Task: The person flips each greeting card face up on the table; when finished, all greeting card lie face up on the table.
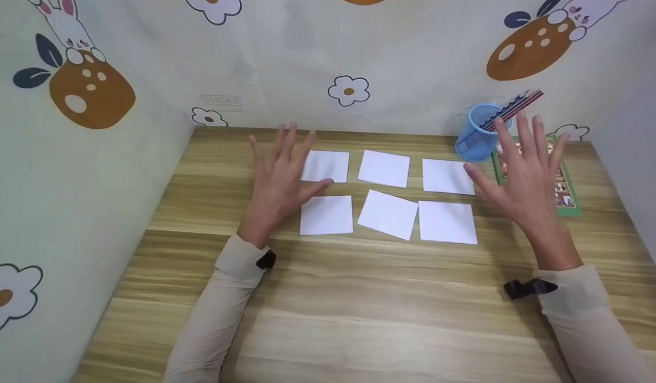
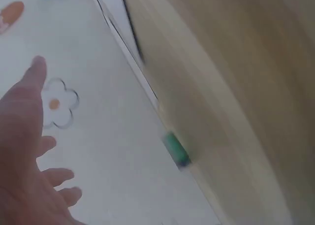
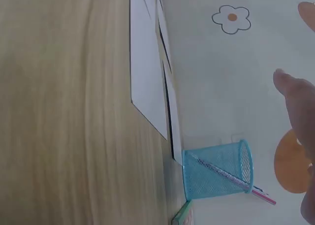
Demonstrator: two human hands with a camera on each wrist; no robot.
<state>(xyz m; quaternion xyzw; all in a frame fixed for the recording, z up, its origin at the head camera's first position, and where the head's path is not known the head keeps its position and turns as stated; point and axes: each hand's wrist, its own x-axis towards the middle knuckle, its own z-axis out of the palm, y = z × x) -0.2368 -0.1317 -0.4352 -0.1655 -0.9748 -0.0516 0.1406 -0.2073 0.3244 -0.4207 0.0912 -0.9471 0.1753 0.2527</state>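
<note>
Several white square cards lie on the wooden table in two rows, among them a back-left card (image 1: 325, 166), a tilted front-middle card (image 1: 388, 215) and a front-right card (image 1: 447, 222). My left hand (image 1: 277, 183) is spread out at the left end of the rows, its thumb over the gap between the two left cards. At the right end, my right hand (image 1: 527, 186) is also spread, with its thumb tip by the back-right card (image 1: 445, 176). Both hands hold nothing. In the right wrist view, a near card (image 3: 146, 72) lies flat below that hand.
Behind the right hand stands a blue mesh cup (image 1: 472, 142) with several pencils (image 1: 519, 109). A green-bordered picture sheet (image 1: 570, 205) lies partly under that hand's outline. In the left wrist view, a small blurred green object (image 2: 176, 148) sits at the table's back edge. A patterned wall covering (image 1: 280, 69) rises behind.
</note>
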